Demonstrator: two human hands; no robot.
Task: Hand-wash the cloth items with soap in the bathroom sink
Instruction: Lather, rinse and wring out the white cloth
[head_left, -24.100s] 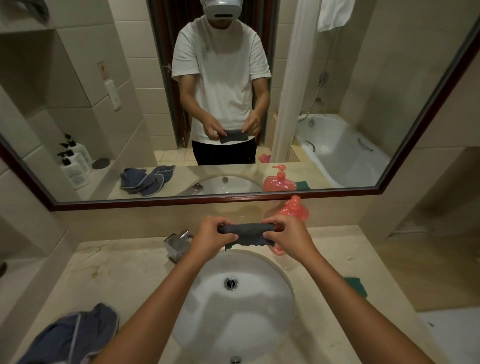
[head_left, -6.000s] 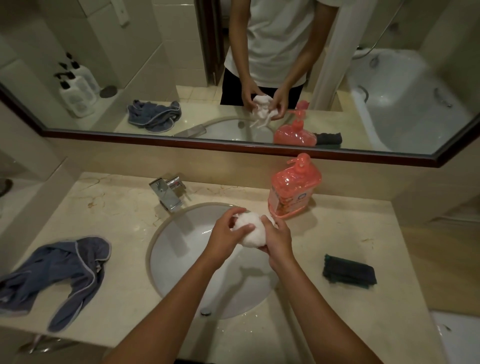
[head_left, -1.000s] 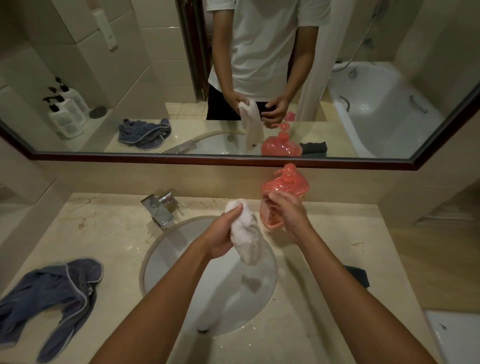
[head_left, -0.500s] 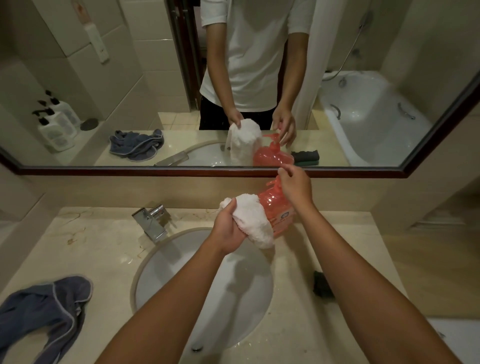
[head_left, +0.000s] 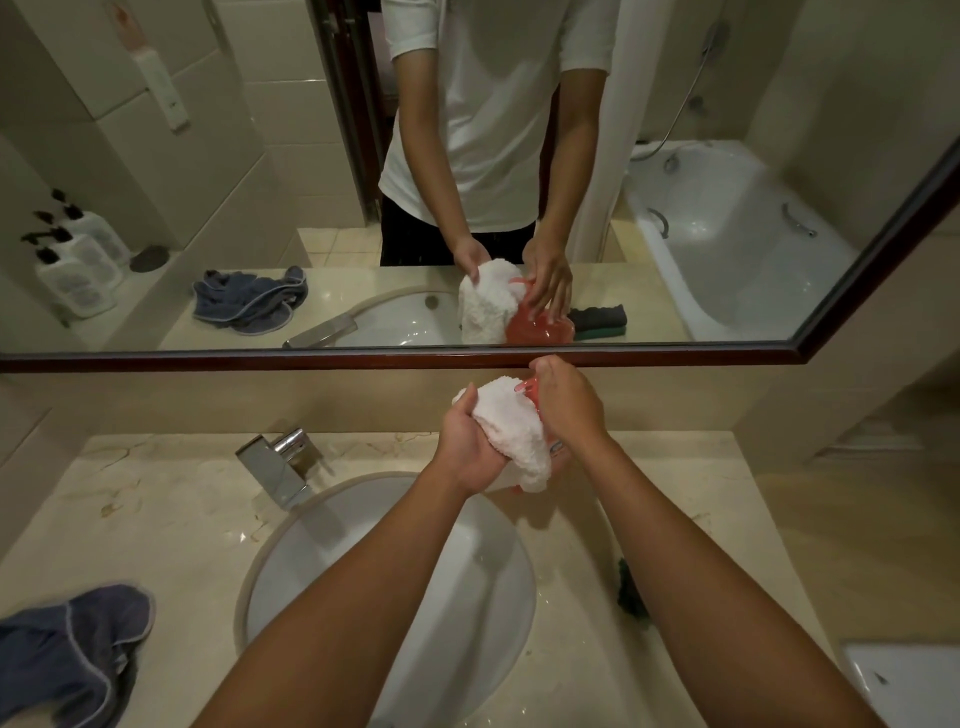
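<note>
My left hand (head_left: 465, 447) grips a bunched white cloth (head_left: 514, 431) and holds it against the red soap bottle (head_left: 531, 391) behind the sink (head_left: 291, 551). My right hand (head_left: 569, 402) lies over the bottle's pump top, fingers pointing down; the mirror shows them fairly straight. The cloth and my hands hide most of the bottle. A blue-grey cloth (head_left: 72, 649) lies on the counter at the left. A dark cloth (head_left: 631, 592) peeks out beside my right forearm.
The chrome faucet (head_left: 278, 462) stands at the sink's back left. The marble counter (head_left: 156, 519) runs to a wall on the left. A mirror (head_left: 208, 208) hangs above, showing white pump bottles and a bathtub. A white fixture (head_left: 904, 680) sits at the lower right.
My left hand has lifted the white cloth up against the soap bottle's spout. My right hand has settled down over the pump top. The view has tilted slightly upward.
</note>
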